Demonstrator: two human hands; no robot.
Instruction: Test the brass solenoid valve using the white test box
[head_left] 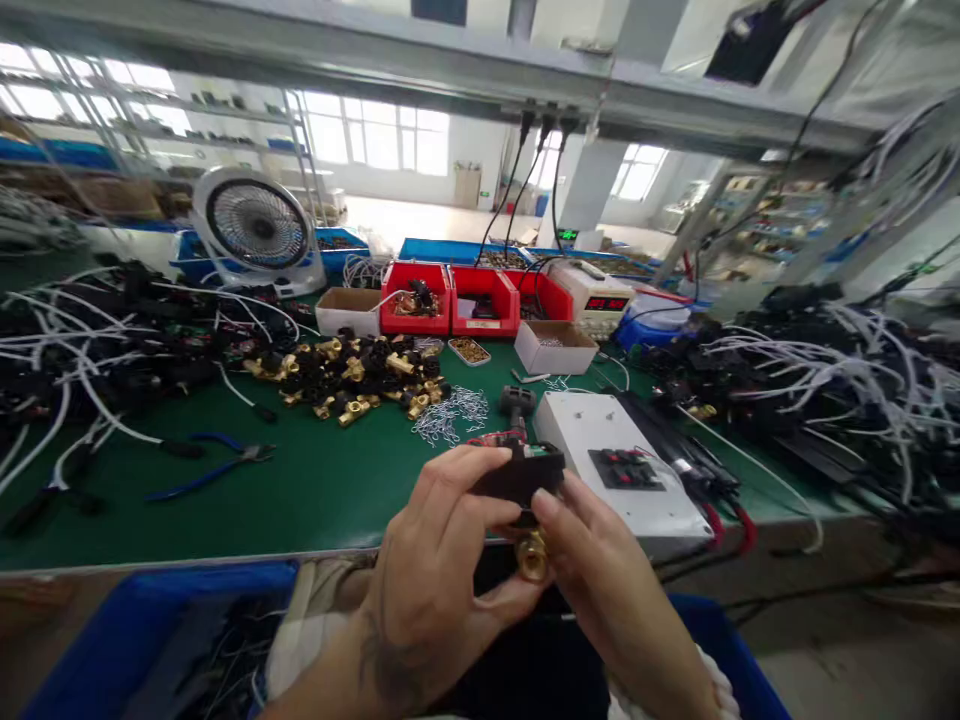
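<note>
From the head camera, both hands meet at six o'clock, above the edge of the green bench [315, 490]. The small black-and-brass valve [525, 500] could slip into the blue bin [135, 640] below, I judge, since only fingertips pinch it. The left hand [435, 570] closes narrowly around its black body; the right hand [600, 570] grips the brass end from four o'clock.

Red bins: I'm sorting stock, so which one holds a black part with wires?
The leftmost red bin, beside the cardboard box; it holds the black wired part.
</note>
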